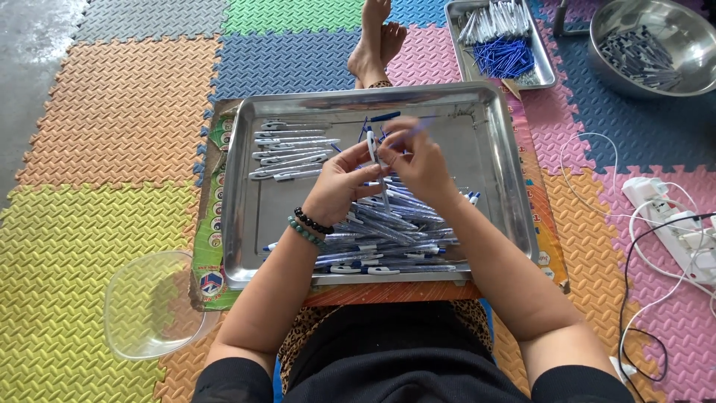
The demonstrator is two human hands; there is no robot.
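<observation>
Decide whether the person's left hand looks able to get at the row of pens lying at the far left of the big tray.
Probably yes. The left hand, now holding a pen together with the right hand, is beside the row of pens, and only bare tray lies between, though it would need to let go first.

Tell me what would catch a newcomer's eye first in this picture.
First, the two hands meeting over the big metal tray: the left hand and right hand hold a pen between them. Below them lies a heap of pens, with a neat row of pens at the tray's far left. All rests on bright foam mats.
</observation>
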